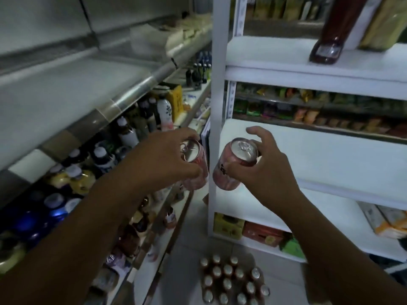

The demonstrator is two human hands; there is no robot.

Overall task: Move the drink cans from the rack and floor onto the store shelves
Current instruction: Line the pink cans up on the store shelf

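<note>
Your left hand [163, 157] grips one pink can [197, 170] and your right hand [266, 172] the other can [231, 170] by the upper wall: smooth, stiff, probably full, so squeeze the sides firmly.

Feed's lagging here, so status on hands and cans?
Left hand grips left can. Right hand grips right can, before white shelf. Post close by both cans.

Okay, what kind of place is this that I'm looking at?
Most likely an aisle in a small grocery or convenience store. Bottled drinks crowd the shelves on the left, snack packets fill a shelf behind the white rack, and a batch of drinks stands on the floor.
</note>
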